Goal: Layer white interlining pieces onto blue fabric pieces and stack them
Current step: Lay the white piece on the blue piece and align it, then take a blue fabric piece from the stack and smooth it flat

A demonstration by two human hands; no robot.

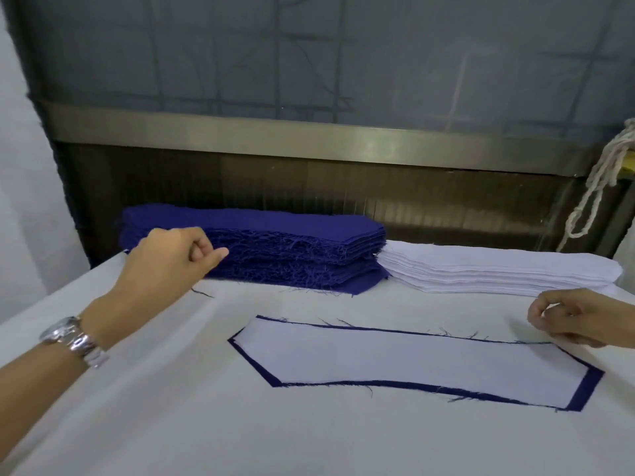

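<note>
**A:** Where is the piece being worked on?

**B:** It lies flat at the middle of the bench [206, 424]. A white interlining piece [412, 362] sits on a blue fabric piece [589, 389], and the blue shows as a thin frayed border all round, widest at the right end.

**A:** And the supplies?

**B:** They are along the far edge. The blue stack [275, 245] is on the left with its ragged cut edges facing us. The white stack [498, 273] is touching it on the right, its left end tucked against the blue.

**A:** The hands?

**B:** The left hand [171, 259], with a watch [74, 340] on its wrist, is at the blue stack's near edge. Its fingers are curled and the thumb points into the fray. I cannot tell whether it pinches a layer. The right hand [577, 317] hovers by the layered piece's far right corner with its fingers loosely curled, apparently holding nothing.

**A:** Room to move?

**B:** A strip of bench separates the stacks from the layered piece, and a wide stretch lies nearer us. A cord [598, 187] hangs at far right.
</note>
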